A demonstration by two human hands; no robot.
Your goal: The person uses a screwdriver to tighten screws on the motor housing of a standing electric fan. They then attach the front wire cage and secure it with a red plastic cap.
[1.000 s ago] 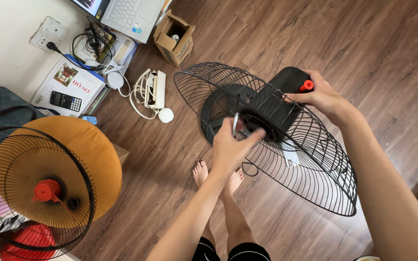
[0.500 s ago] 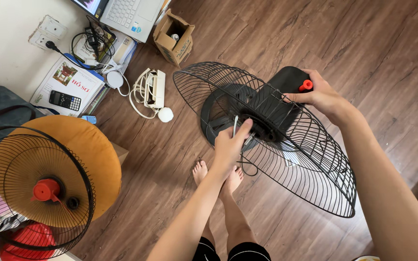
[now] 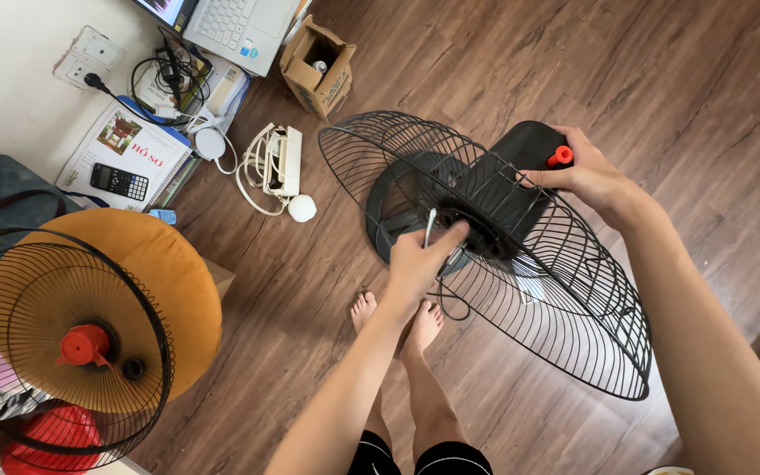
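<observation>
Black wire fan guard [image 3: 565, 299] is held tilted above the wooden floor [image 3: 661, 79], with the black motor housing [image 3: 525, 149] behind it. Right hand [image 3: 587, 176] is closed on the housing top, its fingers beside the red knob [image 3: 559, 157]. Left hand [image 3: 415, 259] is set at the guard's hub; its fingers are pinched narrow on a thin metal tool [image 3: 428, 227]. Bare feet [image 3: 393, 321] are seen below. A second guard [image 3: 63, 339] over an orange blade lies well apart, at lower left.
</observation>
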